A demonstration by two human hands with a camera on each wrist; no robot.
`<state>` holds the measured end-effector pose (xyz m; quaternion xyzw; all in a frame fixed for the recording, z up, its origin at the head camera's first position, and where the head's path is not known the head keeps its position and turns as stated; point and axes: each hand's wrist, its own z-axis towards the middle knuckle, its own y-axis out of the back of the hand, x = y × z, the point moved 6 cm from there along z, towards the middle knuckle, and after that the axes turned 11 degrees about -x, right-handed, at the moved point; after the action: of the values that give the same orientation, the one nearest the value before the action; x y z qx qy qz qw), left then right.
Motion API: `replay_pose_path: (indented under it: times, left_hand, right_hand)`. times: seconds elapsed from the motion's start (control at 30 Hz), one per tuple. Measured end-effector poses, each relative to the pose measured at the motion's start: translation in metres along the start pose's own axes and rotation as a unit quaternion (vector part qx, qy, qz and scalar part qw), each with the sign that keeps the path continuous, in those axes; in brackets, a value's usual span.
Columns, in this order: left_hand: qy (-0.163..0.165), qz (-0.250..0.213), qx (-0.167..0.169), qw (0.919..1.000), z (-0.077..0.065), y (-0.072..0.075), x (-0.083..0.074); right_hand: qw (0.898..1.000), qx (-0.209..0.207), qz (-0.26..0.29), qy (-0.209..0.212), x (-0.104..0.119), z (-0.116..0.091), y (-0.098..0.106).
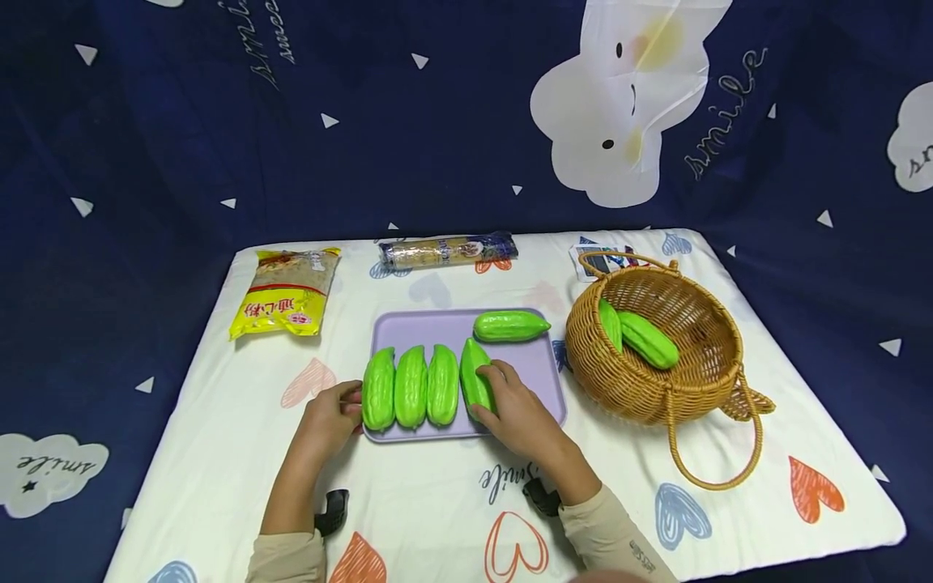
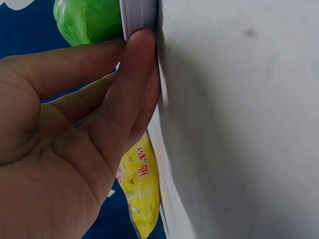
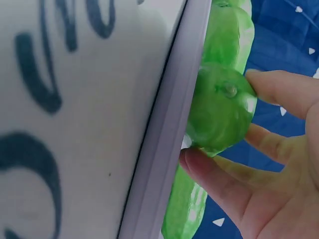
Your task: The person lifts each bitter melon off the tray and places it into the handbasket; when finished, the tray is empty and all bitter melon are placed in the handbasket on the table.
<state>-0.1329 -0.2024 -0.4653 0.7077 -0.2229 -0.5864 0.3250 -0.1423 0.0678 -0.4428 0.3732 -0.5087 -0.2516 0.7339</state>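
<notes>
My right hand (image 1: 519,411) grips a shiny green ridged bitter melon (image 1: 472,368) at the right of a row in the lilac tray (image 1: 437,322). In the right wrist view, thumb and fingers lie on opposite sides of this melon (image 3: 219,112), close by the tray wall (image 3: 164,119). Three more bitter melons (image 1: 411,389) stand side by side to its left, and another melon (image 1: 510,326) lies crosswise at the back right. At the tray's left edge, my left hand (image 1: 328,421) touches the rim (image 2: 138,17) with its fingertips, beside the leftmost melon (image 2: 88,21).
A wicker basket (image 1: 619,389) with two green melons (image 1: 649,340) inside stands right of the tray, its handle hanging toward the front. Behind are a yellow food bag (image 1: 284,295), a long clear packet (image 1: 448,251) and a printed packet (image 1: 583,267) partly behind the basket.
</notes>
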Motion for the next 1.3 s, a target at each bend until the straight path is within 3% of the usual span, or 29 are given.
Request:
replay_pose_path:
  times: [0.33, 0.53, 0.7, 0.93, 1.1, 1.3]
  left_hand:
    - [-0.002, 0.007, -0.003, 1.0000, -0.001, 0.000, 0.000]
    - [0.003, 0.011, -0.006, 0.9999, -0.001, -0.001, 0.001]
    - [-0.001, 0.012, -0.006, 0.9999, -0.001, -0.001, 0.000]
    - [0.000, 0.011, -0.008, 0.9999, -0.002, 0.001, -0.001]
    - [0.004, 0.010, -0.003, 0.9999, -0.002, 0.001, -0.001]
    - [0.003, 0.007, -0.003, 1.0000, -0.002, 0.000, 0.000]
  right_hand:
    - [0.999, -0.037, 0.031, -0.015, -0.006, 0.000, 0.010]
    - [0.994, -0.107, 0.022, 0.005, 0.000, 0.000, 0.046]
    - [0.979, -0.203, 0.023, 0.023, 0.003, -0.002, 0.097]
    - [0.941, -0.336, 0.027, -0.010, -0.015, -0.009, 0.156]
    - [0.924, -0.379, 0.002, -0.051, -0.037, -0.012, 0.170]
    - [0.925, -0.368, -0.041, -0.086, -0.055, -0.012, 0.166]
